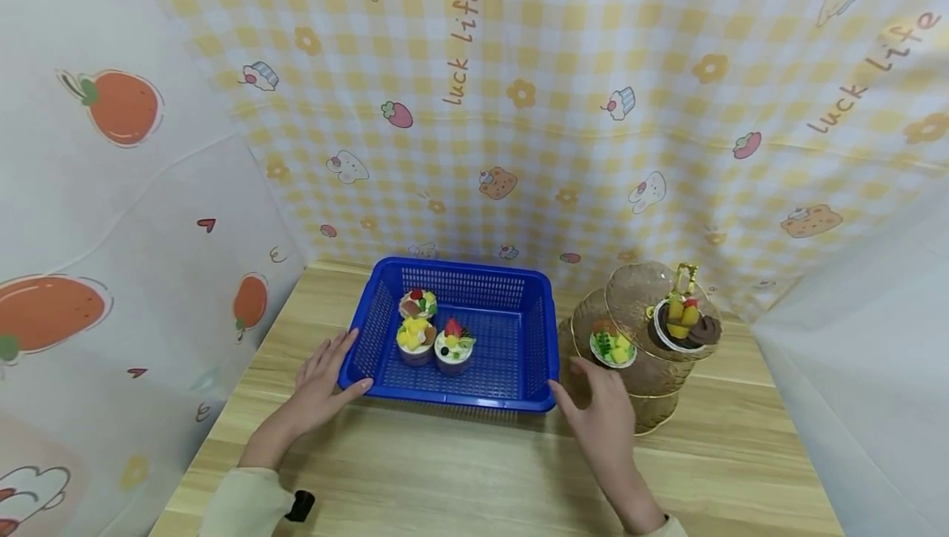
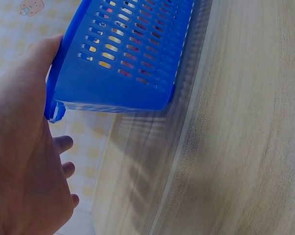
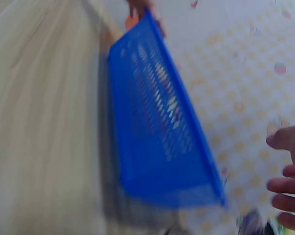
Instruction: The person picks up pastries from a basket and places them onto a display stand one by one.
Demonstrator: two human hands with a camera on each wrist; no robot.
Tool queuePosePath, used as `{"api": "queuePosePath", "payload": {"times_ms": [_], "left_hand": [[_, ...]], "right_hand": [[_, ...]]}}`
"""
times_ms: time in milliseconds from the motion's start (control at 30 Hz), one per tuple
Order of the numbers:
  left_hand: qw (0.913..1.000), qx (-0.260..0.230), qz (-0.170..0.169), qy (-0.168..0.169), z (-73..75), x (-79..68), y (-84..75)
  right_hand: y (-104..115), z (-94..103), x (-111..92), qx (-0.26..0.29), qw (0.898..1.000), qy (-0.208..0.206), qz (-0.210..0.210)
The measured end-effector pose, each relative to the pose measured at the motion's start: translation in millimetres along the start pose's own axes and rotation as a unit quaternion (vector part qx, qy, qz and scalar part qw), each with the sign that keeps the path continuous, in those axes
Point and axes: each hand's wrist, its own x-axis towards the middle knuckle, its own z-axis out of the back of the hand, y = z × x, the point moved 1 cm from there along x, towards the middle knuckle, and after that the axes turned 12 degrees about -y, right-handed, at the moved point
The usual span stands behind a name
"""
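Note:
A blue plastic basket (image 1: 485,401) sits on the wooden table, holding several toy cupcakes (image 1: 454,346) topped with fruit in its left half. My left hand (image 1: 319,385) rests at the basket's front left corner. Its thumb lies along the front rim and the other fingers are spread loosely by the left side. To the right of the basket, my right hand (image 1: 600,409) is held with relaxed fingers and nothing in it. The right wrist view shows a gap between those fingers (image 3: 286,186) and the basket's rim.
A tiered amber stand (image 1: 652,393) with gold edges is close behind my right hand. A fruit-topped cupcake (image 1: 614,349) sits on a lower tier, and a chocolate cupcake (image 1: 678,327) on the top one. Behind the table hangs a yellow checked cloth (image 1: 445,150).

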Motion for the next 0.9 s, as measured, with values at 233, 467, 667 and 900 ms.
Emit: {"api": "queuePosePath", "payload": {"times_ms": [233,467,667,900], "left_hand": [[1.0,0.003,0.003,0.002,-0.3,0.5,0.1],[1.0,0.003,0.003,0.001,-0.6,1.2,0.7],[1.0,-0.003,0.002,0.006,-0.4,2.3,-1.6],[1.0,-0.009,-0.001,0.003,0.2,0.2,-3.0]], "right_hand": [[31.7,-31.1,34.4,0.056,0.99,0.13,0.01],[59.5,-74.6,73.8,0.089,0.965,0.248,-0.005],[70.8,-120.8,102.2,0.106,0.939,0.325,-0.029],[73.7,-174.7,111.7,0.108,0.919,0.379,-0.013]]}}
